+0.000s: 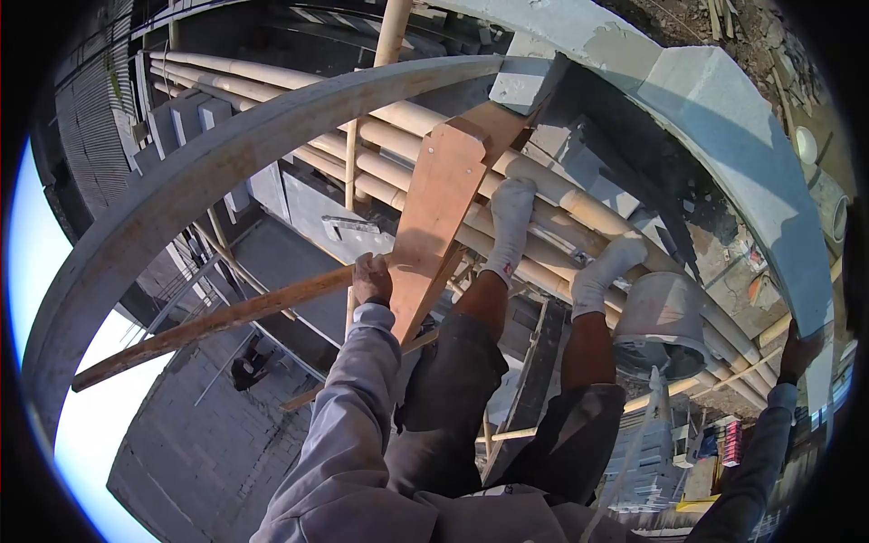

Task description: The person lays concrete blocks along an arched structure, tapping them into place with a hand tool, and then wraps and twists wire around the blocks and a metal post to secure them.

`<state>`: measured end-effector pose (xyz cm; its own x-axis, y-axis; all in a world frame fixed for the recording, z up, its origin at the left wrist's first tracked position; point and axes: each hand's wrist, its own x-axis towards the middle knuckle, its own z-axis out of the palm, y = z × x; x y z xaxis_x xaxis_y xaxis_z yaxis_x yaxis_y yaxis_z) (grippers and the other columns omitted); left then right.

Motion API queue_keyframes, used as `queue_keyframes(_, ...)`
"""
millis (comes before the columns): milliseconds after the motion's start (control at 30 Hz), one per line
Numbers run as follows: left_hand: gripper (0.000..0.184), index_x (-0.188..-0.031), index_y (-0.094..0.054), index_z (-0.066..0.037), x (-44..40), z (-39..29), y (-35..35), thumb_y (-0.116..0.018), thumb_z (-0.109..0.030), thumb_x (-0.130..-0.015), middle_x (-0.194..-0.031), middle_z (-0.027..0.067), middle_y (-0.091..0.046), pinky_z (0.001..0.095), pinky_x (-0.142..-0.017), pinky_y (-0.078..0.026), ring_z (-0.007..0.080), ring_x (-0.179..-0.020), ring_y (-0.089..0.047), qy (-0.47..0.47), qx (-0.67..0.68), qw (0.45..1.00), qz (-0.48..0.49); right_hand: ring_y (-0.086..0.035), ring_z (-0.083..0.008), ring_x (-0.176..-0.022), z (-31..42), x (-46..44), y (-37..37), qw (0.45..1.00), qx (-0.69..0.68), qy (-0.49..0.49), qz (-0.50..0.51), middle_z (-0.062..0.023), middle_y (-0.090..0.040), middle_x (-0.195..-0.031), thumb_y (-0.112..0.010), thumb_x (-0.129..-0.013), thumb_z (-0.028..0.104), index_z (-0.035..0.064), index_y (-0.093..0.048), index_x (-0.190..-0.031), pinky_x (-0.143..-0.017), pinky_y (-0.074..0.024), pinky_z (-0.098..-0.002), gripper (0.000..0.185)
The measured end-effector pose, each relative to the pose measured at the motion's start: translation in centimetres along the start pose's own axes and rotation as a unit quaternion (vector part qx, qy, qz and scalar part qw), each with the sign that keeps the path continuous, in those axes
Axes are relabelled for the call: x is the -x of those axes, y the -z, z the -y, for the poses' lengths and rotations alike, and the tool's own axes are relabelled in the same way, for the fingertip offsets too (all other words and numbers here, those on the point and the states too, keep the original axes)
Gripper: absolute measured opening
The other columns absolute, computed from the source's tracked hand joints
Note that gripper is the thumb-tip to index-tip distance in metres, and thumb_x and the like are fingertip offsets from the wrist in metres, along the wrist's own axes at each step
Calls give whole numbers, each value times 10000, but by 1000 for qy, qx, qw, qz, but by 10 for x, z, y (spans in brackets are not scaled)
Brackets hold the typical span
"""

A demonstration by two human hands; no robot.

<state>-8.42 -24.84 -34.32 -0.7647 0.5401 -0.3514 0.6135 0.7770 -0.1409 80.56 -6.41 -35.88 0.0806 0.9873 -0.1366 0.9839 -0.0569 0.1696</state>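
Observation:
My left hand [371,279] is closed around the upper end of a long wooden batten [217,321], which slants down to the left. Right beside that hand stands a broad reddish-brown wooden board [434,195], its upper end near a concrete block [520,86]. Over at the far right, my right hand [800,351] grips the edge of a pale concrete wall [738,136]; its fingers are dark and partly hidden. Below me, my feet in white socks [513,222] stand on a row of bamboo poles [579,204].
A dirty bucket [661,312] hangs or rests by the poles, with a rope [643,425] near it. A curved concrete beam [181,172] arches across the left. Far below lie a block-paved floor [208,443] and rubble. A steel trowel-like tool [351,224] lies on a grey surface.

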Motion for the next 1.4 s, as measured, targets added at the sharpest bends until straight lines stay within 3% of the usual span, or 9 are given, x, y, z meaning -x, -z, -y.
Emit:
queue_keyframes(100,356,-1075,-591,-41,-33,24,14,-558,-308,-841,-1088,170,-599,405,-879,-442,335,-1015,-558,13,-37,999,28,-613,-321,-930,11,-4,7,991,-106,-39,67,-173,-652,-961,-657,-837,225,-28,-623,-1008,-813,-452,-385,308)
queue_keyframes(267,363,-1065,-600,-55,-44,45,2,-597,-336,-835,-1087,159,-603,412,-872,-456,323,-1006,-573,21,-31,999,23,-592,-331,-981,21,-5,2,987,-47,-102,112,-188,-638,-1010,-649,-828,234,-15,-610,-1053,-860,-429,-424,338)
queue_keyframes(467,330,-1013,-608,-76,11,-3,9,-588,-344,-822,-1065,182,-604,451,-832,-481,374,-960,-588,50,79,995,25,-408,-392,-1219,70,-29,33,922,226,-181,259,-263,-339,-1370,-650,-796,311,-8,-148,-1425,-1012,-370,-447,867)
queue_keyframes(533,351,-1014,-636,-85,21,-4,13,-576,-363,-808,-1068,177,-614,432,-883,-461,341,-1029,-571,65,110,992,23,-420,-385,-1203,74,-42,34,907,245,-184,290,-257,-354,-1351,-645,-799,309,-4,-172,-1407,-998,-378,-445,832)
queue_keyframes(733,337,-1012,-642,-105,16,0,36,-555,-366,-818,-1020,166,-647,426,-867,-474,346,-975,-613,210,225,951,-30,-456,-364,-1153,130,-91,51,931,201,-52,298,-239,-399,-1294,-628,-808,303,9,-244,-1354,-957,-401,-439,729)
queue_keyframes(767,414,-1024,-624,-13,12,-9,65,-583,-367,-814,-958,275,-630,430,-814,-494,386,-933,-616,225,243,944,-11,-462,-360,-1144,139,-97,58,939,175,-4,297,-237,-407,-1285,-625,-810,302,11,-256,-1345,-950,-405,-438,712)
queue_keyframes(833,391,-1027,-602,3,-11,8,33,-601,-326,-816,-938,256,-634,432,-834,-476,401,-937,-597,247,254,934,-42,-473,-353,-1127,154,-107,75,935,114,107,318,-231,-422,-1266,-620,-813,300,16,-280,-1327,-937,-413,-436,678)
queue_keyframes(933,388,-1068,-575,-8,-34,23,11,-608,-306,-820,-1077,253,-595,427,-861,-462,400,-986,-579,252,307,906,-148,-491,-343,-1102,175,-103,95,892,64,199,401,-222,-445,-1238,-611,-817,297,22,-317,-1300,-916,-425,-433,628)
queue_keyframes(1400,604,-1133,-440,46,-170,119,-148,-694,-352,-757,-1078,258,-581,412,-890,-473,378,-1034,-579,413,226,880,68,-574,-294,-985,263,-70,111,745,204,203,602,-182,-551,-1106,-572,-839,282,53,-485,-1174,-820,-480,-419,415)
